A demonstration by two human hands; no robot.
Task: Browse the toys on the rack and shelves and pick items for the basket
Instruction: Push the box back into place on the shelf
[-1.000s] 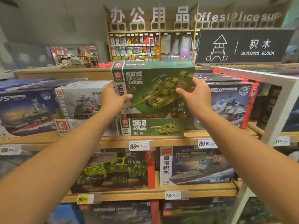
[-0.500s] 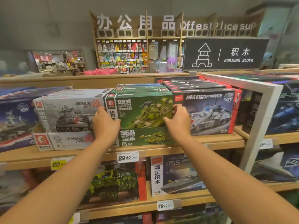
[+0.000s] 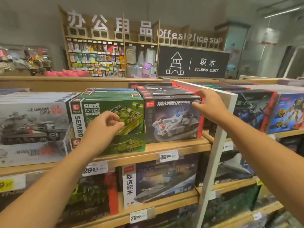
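Browsing step, between boxes. Left hand [image 3: 102, 127] loosely curled, holding nothing, in front of green cardboard tank box [image 3: 113, 119] on wooden top shelf [image 3: 177, 145]. Right hand [image 3: 208, 106] spread wide at top right corner of grey-and-red tank box [image 3: 172, 119]. Next, probably: closing on that box, lifting clear. Basket unseen.

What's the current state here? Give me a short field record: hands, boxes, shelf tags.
left hand: fingers loosely curled, holding nothing, in front of the green tank box
right hand: fingers spread at the top right corner of the white tank box, not clearly gripping it
green tank box: upright on the top shelf, behind a low green display tray
white tank box: upright, directly right of the green one
price tags: 29.90 below the green box, 39.90 below the white box
basket: not in view
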